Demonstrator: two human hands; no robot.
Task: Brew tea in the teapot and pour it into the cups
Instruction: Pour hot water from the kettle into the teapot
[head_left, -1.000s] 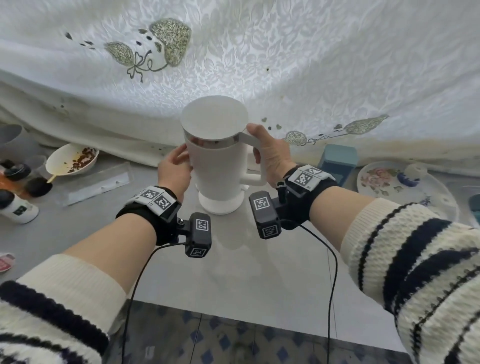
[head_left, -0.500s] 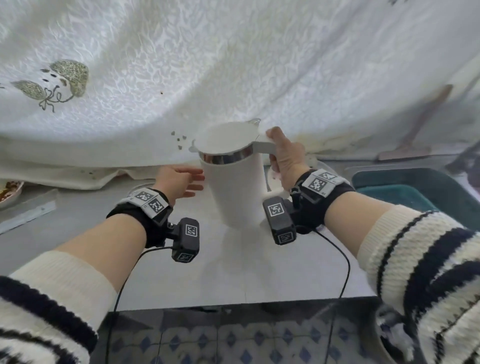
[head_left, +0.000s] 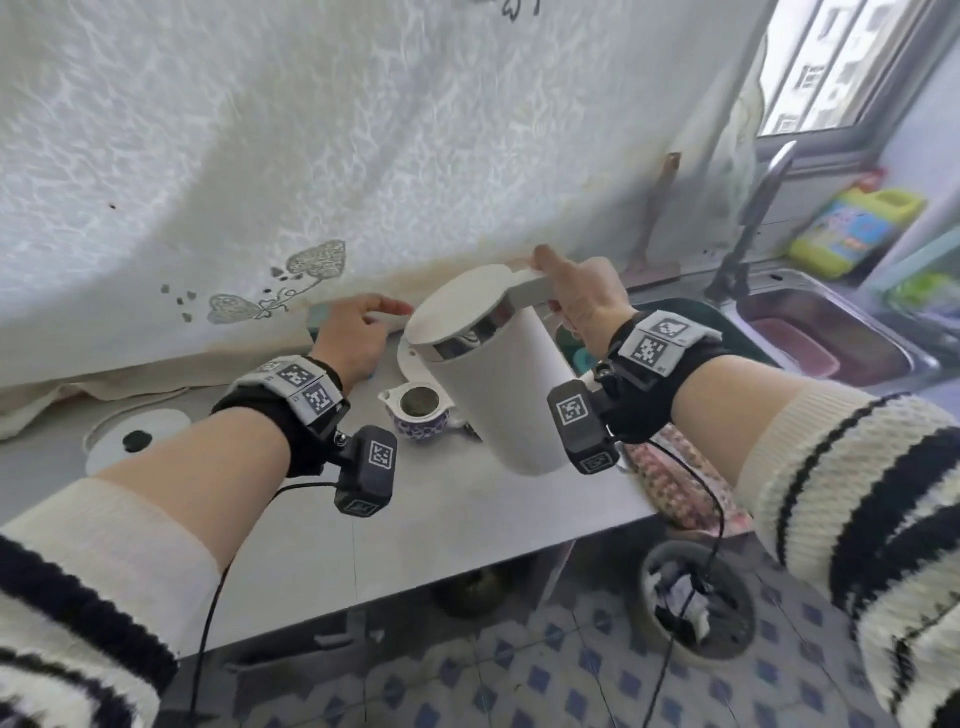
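My right hand (head_left: 584, 296) grips the handle of a white electric kettle (head_left: 498, 384), which hangs tilted above the counter with its lid shut and top leaning left. Just left of the kettle's lower body sits a small blue-and-white teapot (head_left: 418, 413), lid off, with dark tea leaves visible inside. My left hand (head_left: 356, 338) hovers open beyond the teapot, fingers spread and pointing toward the kettle's lid, holding nothing. A white plate (head_left: 408, 358) lies behind the teapot, mostly hidden by the kettle. No cups are visible.
The kettle's round white base (head_left: 135, 439) sits on the grey counter (head_left: 415, 519) at left. A white lace cloth (head_left: 311, 156) hangs behind. A steel sink (head_left: 831, 338) with a tap (head_left: 753, 213) is at right. A patterned cloth (head_left: 675, 483) lies on the counter edge; a bin (head_left: 696, 603) stands on the floor.
The kettle came off its base and travelled right along the counter to the teapot, and now tilts. My left hand let go of its body and opened.
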